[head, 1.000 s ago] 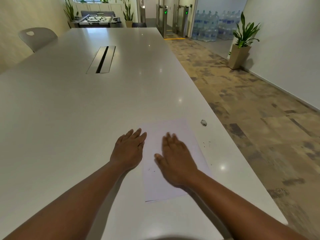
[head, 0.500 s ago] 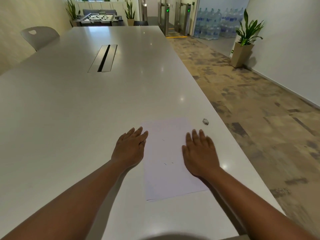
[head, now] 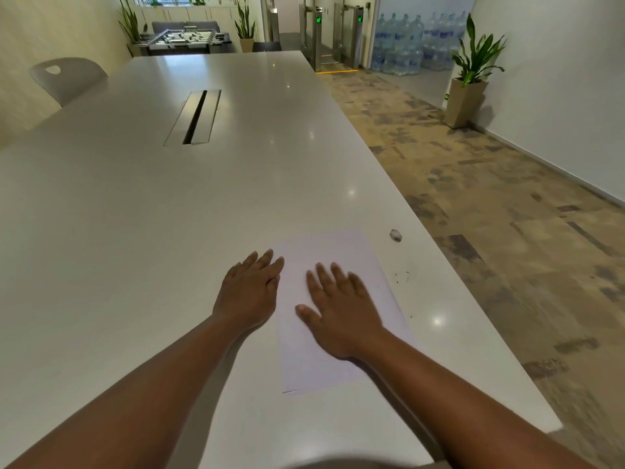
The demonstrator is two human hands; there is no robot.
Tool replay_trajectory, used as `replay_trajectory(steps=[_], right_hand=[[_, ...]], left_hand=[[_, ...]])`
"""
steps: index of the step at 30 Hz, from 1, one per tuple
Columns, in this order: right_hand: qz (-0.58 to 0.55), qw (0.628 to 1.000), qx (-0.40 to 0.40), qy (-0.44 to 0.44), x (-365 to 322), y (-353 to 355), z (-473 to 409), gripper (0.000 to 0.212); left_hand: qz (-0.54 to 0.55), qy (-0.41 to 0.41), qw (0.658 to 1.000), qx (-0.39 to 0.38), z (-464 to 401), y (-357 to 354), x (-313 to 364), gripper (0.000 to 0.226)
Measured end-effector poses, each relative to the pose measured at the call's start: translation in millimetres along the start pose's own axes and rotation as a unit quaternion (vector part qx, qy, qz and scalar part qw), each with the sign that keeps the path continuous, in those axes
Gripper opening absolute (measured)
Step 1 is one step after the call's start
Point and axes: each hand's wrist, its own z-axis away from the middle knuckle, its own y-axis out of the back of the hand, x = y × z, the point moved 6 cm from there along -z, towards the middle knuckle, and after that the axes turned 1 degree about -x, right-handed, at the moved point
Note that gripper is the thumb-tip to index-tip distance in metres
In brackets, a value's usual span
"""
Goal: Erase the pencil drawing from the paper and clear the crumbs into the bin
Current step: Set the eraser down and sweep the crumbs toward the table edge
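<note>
A white sheet of paper [head: 338, 374] lies near the right edge of a long white table [head: 169, 214]. My left hand [head: 248, 291] lies flat at the sheet's left edge, fingers straight. My right hand [head: 338, 311] is spread flat on the middle of the sheet, slightly blurred. A small grey eraser [head: 395, 235] sits on the table beyond the sheet's far right corner. Dark eraser crumbs [head: 402, 277] are scattered on the table just right of the paper. No drawing shows on the uncovered paper, only a short dark mark at its near left corner. No bin is in view.
The table's right edge [head: 473, 316] runs close past the crumbs, with patterned floor beyond. A cable slot [head: 194, 118] sits mid-table. A grey chair [head: 67, 79] stands far left, a potted plant [head: 470, 79] and water bottles far right.
My right hand swept to the sheet's right edge, then came back left to its middle. Crumbs now lie on the table right of the paper. My left hand stayed put.
</note>
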Motion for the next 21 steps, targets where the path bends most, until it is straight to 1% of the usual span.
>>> replay_trajectory(steps=[4,7,8,9,10,11,12,14,16,18,21], right_hand=[[0.02,0.996,0.019,-0.086,65,10,8,0.073],[0.037,0.989,0.054,-0.136,98,21,16,0.085],[0.036,0.986,0.083,-0.143,99,27,17,0.085],[0.026,0.983,0.117,-0.141,94,34,18,0.08],[0.008,0.981,0.143,-0.128,82,40,18,0.073],[-0.015,0.983,0.154,-0.102,65,43,17,0.068],[-0.041,0.986,0.146,-0.065,45,43,15,0.065],[-0.076,0.993,0.091,0.004,4,31,14,0.066],[-0.061,0.997,0.033,0.036,-18,12,13,0.07],[-0.028,0.999,0.009,0.025,-15,0,11,0.073],[-0.004,0.999,0.009,-0.033,16,3,9,0.075]], left_hand=[[0.009,0.002,1.0,0.001,1,-1,-2,0.048],[0.008,0.003,1.0,-0.002,1,-1,-2,0.049],[0.006,0.003,1.0,-0.001,1,-1,-1,0.049],[0.005,0.002,1.0,0.0,1,-1,-1,0.048],[0.003,0.001,1.0,0.002,1,-1,-1,0.048],[0.002,0.001,1.0,0.002,1,-1,-1,0.048],[0.002,0.001,1.0,0.003,1,-1,-1,0.048],[0.001,0.001,1.0,0.005,1,-1,-1,0.048],[-0.004,-0.003,1.0,0.007,1,0,-1,0.048],[-0.006,-0.005,1.0,0.007,0,-1,-1,0.048],[-0.002,-0.005,1.0,0.008,-1,-3,-4,0.049]])
